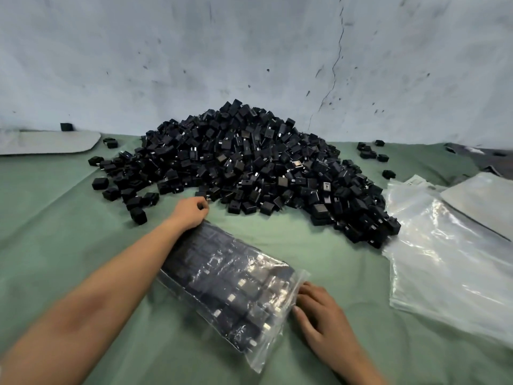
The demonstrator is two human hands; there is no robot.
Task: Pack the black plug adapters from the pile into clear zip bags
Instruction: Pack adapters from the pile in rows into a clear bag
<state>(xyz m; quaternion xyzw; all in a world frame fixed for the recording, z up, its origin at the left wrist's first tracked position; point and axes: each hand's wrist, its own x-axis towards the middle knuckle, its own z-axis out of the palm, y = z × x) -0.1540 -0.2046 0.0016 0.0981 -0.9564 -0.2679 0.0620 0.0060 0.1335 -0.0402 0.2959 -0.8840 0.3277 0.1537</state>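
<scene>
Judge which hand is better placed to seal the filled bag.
Right, probably. The right hand has its fingers on the clear empty edge of the filled bag, likely its mouth; the left hand sits curled at the far end by the pile.

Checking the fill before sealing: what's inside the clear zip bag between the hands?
Black plug adapters, lined up in rows, fill the zip bag. Glare and creased plastic blur some; any lower layer is hidden.

The left hand (191, 211), at 11 o'clock of the filled zip bag (222, 273), curls its fingers inward; whether it holds anything cannot be told. Glare blurs the adapters (236, 300) inside. Whether the right hand (319, 312) pinches the bag's mouth or only touches it is unclear. At 3 o'clock the stack of empty bags (444, 259) is cut by the edge.
</scene>
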